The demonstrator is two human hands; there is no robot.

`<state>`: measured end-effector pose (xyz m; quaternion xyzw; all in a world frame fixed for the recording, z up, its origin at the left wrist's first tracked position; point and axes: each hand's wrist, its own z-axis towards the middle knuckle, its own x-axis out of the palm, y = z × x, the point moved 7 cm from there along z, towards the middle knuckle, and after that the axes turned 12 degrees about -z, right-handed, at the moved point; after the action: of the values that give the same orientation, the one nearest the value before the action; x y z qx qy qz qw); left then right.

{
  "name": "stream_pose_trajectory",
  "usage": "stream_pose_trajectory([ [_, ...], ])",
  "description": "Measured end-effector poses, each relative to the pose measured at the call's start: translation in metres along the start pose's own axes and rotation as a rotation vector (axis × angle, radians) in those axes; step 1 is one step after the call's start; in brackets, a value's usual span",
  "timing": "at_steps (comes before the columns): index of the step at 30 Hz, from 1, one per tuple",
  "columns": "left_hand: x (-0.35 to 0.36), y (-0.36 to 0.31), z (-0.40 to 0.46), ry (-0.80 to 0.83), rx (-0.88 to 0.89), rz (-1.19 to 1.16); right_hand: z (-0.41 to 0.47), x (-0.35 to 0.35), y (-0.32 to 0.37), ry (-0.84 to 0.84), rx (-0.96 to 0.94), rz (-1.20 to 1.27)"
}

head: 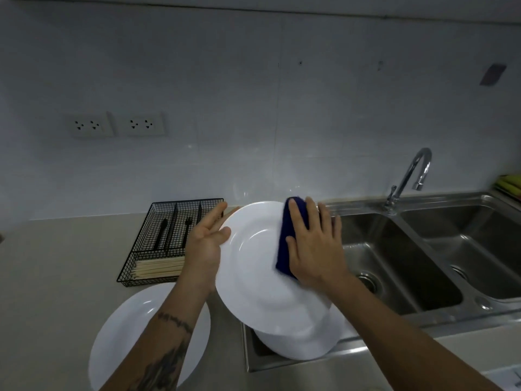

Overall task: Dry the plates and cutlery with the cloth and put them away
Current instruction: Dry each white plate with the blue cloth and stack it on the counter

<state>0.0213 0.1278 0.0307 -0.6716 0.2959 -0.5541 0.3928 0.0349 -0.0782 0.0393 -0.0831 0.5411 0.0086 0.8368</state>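
Observation:
A white plate (253, 272) is tilted up over the sink's left edge. My left hand (207, 238) holds its left rim, thumb on the front and straight fingers behind. My right hand (313, 246) presses a dark blue cloth (287, 235) flat against the plate's right side. Under it a second white plate (304, 345) lies on the steel drainer. A third white plate (124, 334) sits on the counter at the lower left, partly hidden by my left forearm. A black wire cutlery tray (169, 238) holds dark cutlery and pale chopsticks (158, 268).
A double steel sink (408, 266) fills the right side, with a chrome tap (408, 176) behind it. Yellow-green cloths (510, 184) lie at the far right edge. Two wall sockets (115, 125) sit above the beige counter (56, 266).

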Motion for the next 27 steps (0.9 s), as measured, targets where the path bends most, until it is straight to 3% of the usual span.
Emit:
stream_pose_trajectory([
  [6, 0.0, 0.009, -0.005, -0.064, -0.014, 0.001, -0.015, 0.01, 0.028, 0.088, -0.046, 0.096],
  [10, 0.007, 0.003, 0.002, -0.073, 0.008, -0.033, -0.035, -0.007, 0.08, 0.112, -0.361, 0.299],
  [14, -0.007, -0.01, 0.003, -0.102, 0.029, -0.064, -0.048, -0.014, 0.075, 0.127, -0.548, 0.339],
  [20, -0.005, -0.024, -0.003, -0.012, 0.031, -0.011, -0.01, -0.018, 0.037, 0.016, -0.35, 0.059],
  [27, 0.006, -0.029, -0.016, 0.102, 0.027, -0.05, 0.024, -0.048, 0.017, -0.141, -0.113, 0.237],
])
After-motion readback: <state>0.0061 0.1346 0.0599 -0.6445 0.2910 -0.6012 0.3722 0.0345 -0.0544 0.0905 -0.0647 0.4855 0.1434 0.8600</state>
